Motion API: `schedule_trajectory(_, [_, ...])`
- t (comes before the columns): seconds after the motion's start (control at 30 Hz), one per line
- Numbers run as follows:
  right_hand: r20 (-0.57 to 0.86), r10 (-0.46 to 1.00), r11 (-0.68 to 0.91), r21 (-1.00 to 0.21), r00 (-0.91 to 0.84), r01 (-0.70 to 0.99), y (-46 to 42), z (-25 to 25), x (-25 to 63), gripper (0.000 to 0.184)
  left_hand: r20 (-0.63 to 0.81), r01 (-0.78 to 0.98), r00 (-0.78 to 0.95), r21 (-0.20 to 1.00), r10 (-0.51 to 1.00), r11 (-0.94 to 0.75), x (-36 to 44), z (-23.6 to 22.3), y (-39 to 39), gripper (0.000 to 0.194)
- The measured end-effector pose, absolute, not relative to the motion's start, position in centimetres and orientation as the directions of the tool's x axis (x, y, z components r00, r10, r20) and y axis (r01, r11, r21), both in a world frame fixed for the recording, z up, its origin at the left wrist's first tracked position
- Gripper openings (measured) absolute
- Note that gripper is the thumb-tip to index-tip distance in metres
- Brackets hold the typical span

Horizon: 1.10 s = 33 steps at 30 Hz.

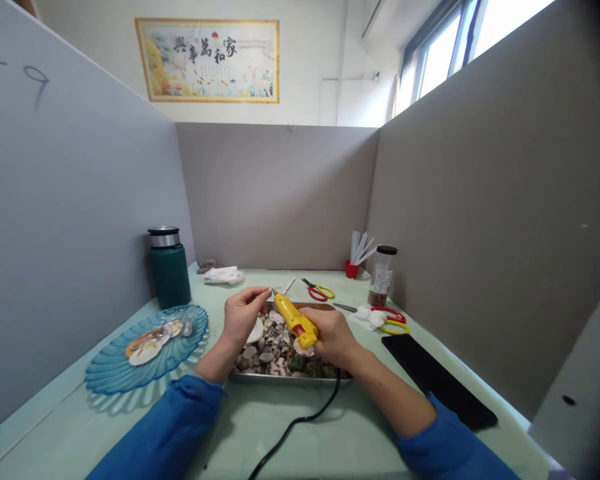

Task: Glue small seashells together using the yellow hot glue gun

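My right hand (333, 331) is wrapped round a yellow hot glue gun (294, 319), whose black cord trails down towards me. The nozzle points up and to the left, reaching the fingertips of my left hand (243, 313). Thumb and forefinger of that hand are pinched together on something tiny and pale, too small to name. Beneath both hands lies a metal tray (290, 380) full of seashells (275, 343) and small stones. To the left, a blue fluted plate (103, 370) carries several shells (153, 343) in a cluster.
A green flask (170, 277) stands behind the plate. At the back are a folded white cloth (223, 275), scissors (320, 291) and a red cup (351, 269) of glue sticks. A jar (381, 277), more scissors (393, 320) and a black slab (437, 380) occupy the right. Partitions enclose three sides.
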State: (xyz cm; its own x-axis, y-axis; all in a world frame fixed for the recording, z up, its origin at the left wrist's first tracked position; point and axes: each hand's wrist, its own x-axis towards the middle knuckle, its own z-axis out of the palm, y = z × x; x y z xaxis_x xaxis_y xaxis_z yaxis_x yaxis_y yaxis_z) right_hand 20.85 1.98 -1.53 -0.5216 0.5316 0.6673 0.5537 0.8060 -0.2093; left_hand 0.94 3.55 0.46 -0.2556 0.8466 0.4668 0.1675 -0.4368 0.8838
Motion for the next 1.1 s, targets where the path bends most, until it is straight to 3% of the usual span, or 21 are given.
schedule_trajectory(0.87, [0.684,0.556,0.761,-0.192,-0.471,0.62,2.17,-1.78,20.98,0.03,0.472,0.12,-0.238,0.882,0.849,-0.456,0.65,-0.14,4.18,0.024])
schedule_trajectory(1.1, [0.686,0.584,0.747,-0.243,-0.434,0.619,2.44,-1.93,21.05,0.036,0.47,0.12,-0.26,0.883,0.844,-0.455,0.76,0.18,4.02,0.025])
